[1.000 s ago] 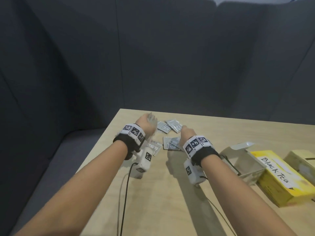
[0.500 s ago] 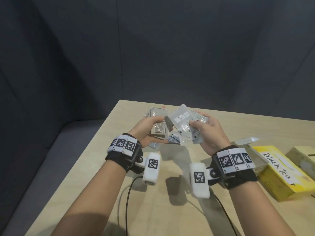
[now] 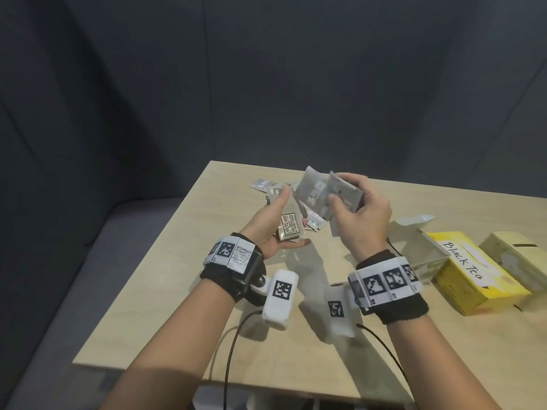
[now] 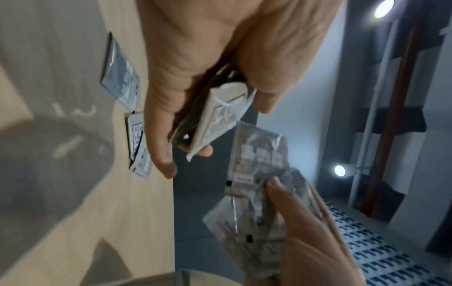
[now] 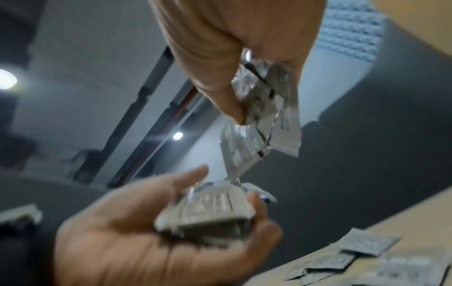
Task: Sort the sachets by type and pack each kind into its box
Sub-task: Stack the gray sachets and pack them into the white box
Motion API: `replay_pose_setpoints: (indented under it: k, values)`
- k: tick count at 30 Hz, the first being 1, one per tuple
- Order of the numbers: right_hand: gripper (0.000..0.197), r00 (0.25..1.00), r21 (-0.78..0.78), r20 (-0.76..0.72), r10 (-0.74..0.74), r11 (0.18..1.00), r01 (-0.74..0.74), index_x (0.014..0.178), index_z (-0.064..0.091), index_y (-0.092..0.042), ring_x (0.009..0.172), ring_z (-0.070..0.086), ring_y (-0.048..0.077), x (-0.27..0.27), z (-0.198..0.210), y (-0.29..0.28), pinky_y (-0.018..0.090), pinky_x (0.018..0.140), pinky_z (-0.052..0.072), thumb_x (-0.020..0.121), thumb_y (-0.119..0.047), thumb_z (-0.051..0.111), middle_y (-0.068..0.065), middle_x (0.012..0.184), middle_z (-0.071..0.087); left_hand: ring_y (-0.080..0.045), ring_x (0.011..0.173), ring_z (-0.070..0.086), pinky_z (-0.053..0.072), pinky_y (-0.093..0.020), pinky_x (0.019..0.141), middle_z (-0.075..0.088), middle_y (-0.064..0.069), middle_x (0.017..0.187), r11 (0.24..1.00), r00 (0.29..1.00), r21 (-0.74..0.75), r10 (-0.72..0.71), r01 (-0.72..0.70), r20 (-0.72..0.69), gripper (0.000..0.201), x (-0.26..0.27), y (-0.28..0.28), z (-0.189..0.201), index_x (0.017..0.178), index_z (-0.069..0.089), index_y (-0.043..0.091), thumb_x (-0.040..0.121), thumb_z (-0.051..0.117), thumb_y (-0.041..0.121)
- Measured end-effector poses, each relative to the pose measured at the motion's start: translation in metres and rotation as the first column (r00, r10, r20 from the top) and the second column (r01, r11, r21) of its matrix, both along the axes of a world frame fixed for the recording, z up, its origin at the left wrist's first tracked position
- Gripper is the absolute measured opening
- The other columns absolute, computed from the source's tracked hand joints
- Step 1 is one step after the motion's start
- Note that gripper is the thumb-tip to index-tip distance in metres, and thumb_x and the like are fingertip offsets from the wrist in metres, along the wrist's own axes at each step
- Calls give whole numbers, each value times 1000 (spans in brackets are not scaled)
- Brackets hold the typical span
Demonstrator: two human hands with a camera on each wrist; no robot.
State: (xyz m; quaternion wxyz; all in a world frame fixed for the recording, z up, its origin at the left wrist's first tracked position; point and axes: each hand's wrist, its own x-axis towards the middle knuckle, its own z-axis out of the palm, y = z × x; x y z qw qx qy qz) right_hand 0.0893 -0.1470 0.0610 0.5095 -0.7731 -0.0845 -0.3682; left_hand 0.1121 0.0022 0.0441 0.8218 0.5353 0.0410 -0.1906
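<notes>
Wooden table [image 3: 165, 306] stands against dark grey padded wall [image 3: 266, 84]; ceiling lights [image 4: 384, 8] above the table.

Silver sachets [image 3: 318, 192], yellow box [image 3: 470, 273]

Lifted off the bench since a second ago: left hand [image 3: 273, 223] now cupping a beige printed sachet stack [image 3: 288, 223], right hand [image 3: 359, 214] raised higher, pinching fanned silvery foil sachets [image 3: 318, 192]. Hands parted slightly from half a second ago.
</notes>
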Motion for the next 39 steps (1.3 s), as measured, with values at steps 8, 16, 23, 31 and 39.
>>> replay_pose_setpoints:
  k: [8,16,23,31,39]
  values:
    - [31,919,-105,-236,315,932,-346,98,72,-17,83,64,3,-21,-14,16,17,76,51,72,-2,78,-8,90,68,-28,87,67,57,-39,68,69,-16,98,993,997,-90,75,-73,18,50,-17,1,6,116,62,4,92,54,46]
    - [27,848,473,-322,422,847,-242,99,68,2,75,72,17,-27,9,-7,24,60,55,74,-3,77,13,91,73,-34,100,63,53,-52,85,63,-19,122,998,996,-33,57,-54,70,30,-24,4,3,118,61,10,98,48,28]
    - [24,776,324,-443,448,888,-328,99,69,-2,83,71,23,-20,2,-3,40,80,55,77,-10,75,13,89,73,-27,85,68,56,-44,81,72,-10,95,998,990,48,-51,45,135,35,-29,-6,8,106,67,13,85,64,41]
    - [29,782,4,-557,277,943,-332,112,56,-8,77,61,6,-25,14,-10,12,63,49,86,-10,66,3,97,65,-24,72,68,56,-35,56,69,-13,93,993,992,18,112,-113,60,27,-22,-6,-3,110,63,9,85,69,19]
    - [34,972,-349,-230,47,928,-127,83,56,-20,63,50,-6,-35,11,17,2,58,37,65,-12,83,-9,72,57,-23,72,64,55,-35,65,68,-9,87,999,981,34,23,-30,190,56,-21,-16,0,101,65,13,69,69,58]
